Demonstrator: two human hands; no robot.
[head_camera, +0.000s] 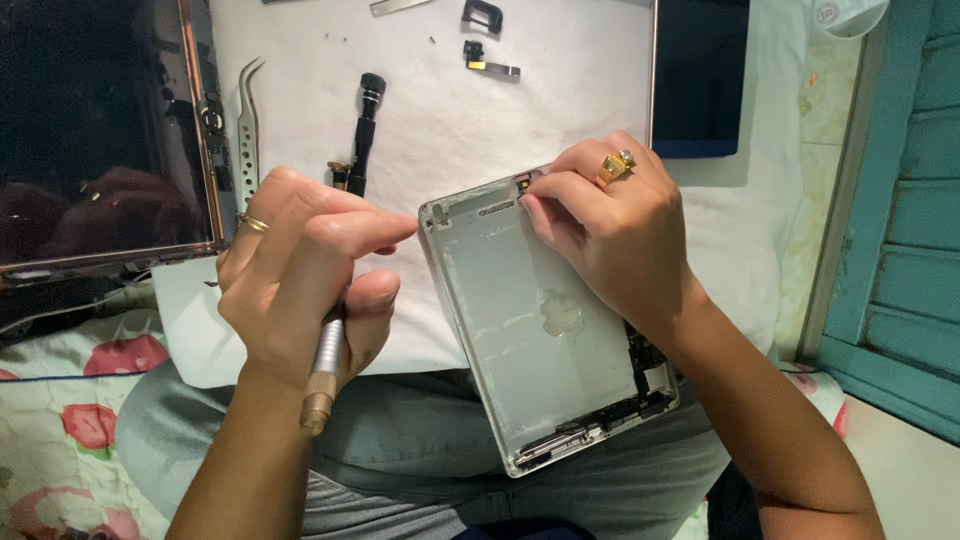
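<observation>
An opened silver tablet back shell (520, 330) lies tilted across my lap, inner side up, with small parts left along its lower and right edges. My right hand (610, 235), wearing a gold ring, rests on the shell's upper right corner with the fingertips pinched at a small part by the top edge. My left hand (300, 275), also ringed, holds a metal-handled tool (325, 370) in its fist, its knurled end pointing down; the forefinger reaches toward the shell's top left corner.
A white cloth (440, 130) carries curved tweezers (247, 130), a black screwdriver (364, 125) and small black parts (488, 60). A dark screen panel (95, 130) lies at left, another dark tablet (700, 75) at top right. Teal wall panels (910, 200) stand at right.
</observation>
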